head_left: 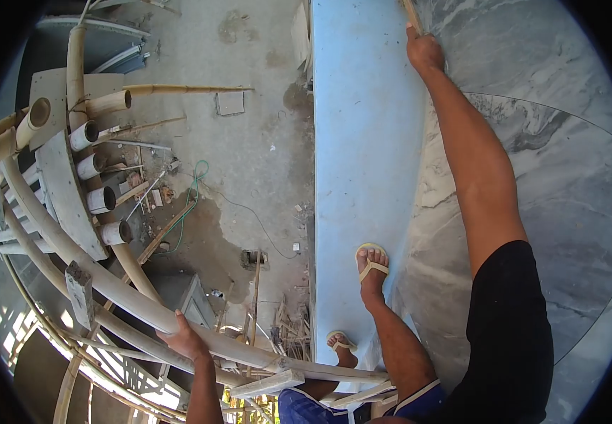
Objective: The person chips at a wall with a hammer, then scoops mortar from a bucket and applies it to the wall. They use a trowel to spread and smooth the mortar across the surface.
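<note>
My left hand (pixel 184 342), at the lower left, is wrapped round a thick bamboo pole (pixel 126 291) that curves across the scene. My right arm stretches up to the top edge, where my right hand (pixel 426 52) is closed on a thin wooden strip (pixel 412 14); the strip's far end is cut off by the frame. That hand is beside grey marble slabs (pixel 560 191) and a pale blue ledge (pixel 362 162). My feet in sandals (pixel 372 263) rest on the ledge near its lower end.
Bamboo scaffolding with a curved board (pixel 69 191) and open pole ends fills the left side. Far below the ledge's edge lies a concrete floor (pixel 249 162) with a green hose (pixel 194 187), a small square hole (pixel 253 260) and wood debris (pixel 293 328).
</note>
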Demonstrator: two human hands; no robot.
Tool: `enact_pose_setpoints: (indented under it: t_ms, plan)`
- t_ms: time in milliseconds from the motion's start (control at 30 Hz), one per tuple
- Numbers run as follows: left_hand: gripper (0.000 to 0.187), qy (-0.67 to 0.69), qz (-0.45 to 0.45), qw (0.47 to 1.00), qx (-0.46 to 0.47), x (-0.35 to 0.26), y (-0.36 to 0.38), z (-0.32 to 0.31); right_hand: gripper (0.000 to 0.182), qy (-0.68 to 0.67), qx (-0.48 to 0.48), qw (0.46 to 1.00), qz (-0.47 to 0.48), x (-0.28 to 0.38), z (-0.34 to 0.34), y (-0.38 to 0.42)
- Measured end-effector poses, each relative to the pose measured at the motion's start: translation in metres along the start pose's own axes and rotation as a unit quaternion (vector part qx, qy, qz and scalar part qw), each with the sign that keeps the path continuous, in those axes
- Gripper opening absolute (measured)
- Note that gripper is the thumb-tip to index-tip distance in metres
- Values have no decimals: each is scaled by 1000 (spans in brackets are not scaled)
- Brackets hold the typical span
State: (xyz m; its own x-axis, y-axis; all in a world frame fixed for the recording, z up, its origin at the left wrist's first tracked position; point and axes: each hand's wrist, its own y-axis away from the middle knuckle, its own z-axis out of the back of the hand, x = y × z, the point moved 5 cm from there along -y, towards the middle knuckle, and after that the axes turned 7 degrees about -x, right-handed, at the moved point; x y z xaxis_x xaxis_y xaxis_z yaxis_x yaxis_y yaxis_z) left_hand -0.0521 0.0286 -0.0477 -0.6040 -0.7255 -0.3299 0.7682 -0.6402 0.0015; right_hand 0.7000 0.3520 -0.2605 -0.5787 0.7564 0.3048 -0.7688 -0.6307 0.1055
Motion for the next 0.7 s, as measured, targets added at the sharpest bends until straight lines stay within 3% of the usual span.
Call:
enact_pose_setpoints:
  t_ms: [67,133,267,467,533,700]
  plan:
    - [73,-9,10,1000,-2,-5,2,0,75,-17,13,1000,-1,12,7,2]
    - [73,-24,16,1000,-2,-5,0,1,76,-32,-35,997,54,8,12,18]
    - [73,-8,9,1000,3,-2,1,-1,76,35,18,999,-7,0,4,0]
    - [74,-5,9,1000,-1,-2,0,0,80,-29,-42,999,14,6,11,15]
    - [74,-7,6,1000,1,-5,1,0,73,16,18,999,-27,11,7,5]
    - [75,-3,18,1000,-3,-6,2,0,67,2,39,999,-23,13,-1,49]
